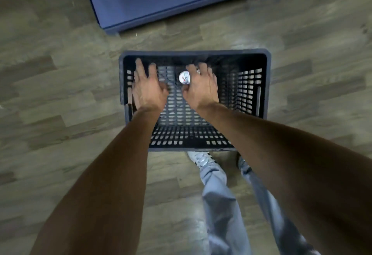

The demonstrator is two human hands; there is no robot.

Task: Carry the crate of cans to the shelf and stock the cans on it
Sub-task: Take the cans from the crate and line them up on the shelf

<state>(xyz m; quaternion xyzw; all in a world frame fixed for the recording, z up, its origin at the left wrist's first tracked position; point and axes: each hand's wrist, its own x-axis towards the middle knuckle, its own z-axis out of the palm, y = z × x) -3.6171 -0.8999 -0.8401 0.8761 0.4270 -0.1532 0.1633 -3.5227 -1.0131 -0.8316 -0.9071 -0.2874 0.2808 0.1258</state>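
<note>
Both hands reach into crate (263,85); right hand (201,89) grips can (184,77).

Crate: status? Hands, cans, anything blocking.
Both hands in crate on the floor. Right hand grips one can; left hand open, empty. No other cans visible. Nothing blocking.

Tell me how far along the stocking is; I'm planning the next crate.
Nearly emptied: the dark slatted crate sits on the floor with one white can showing. The right hand grips that can; the left hand reaches in open. Left: shelving it; no shelf shows.
</note>
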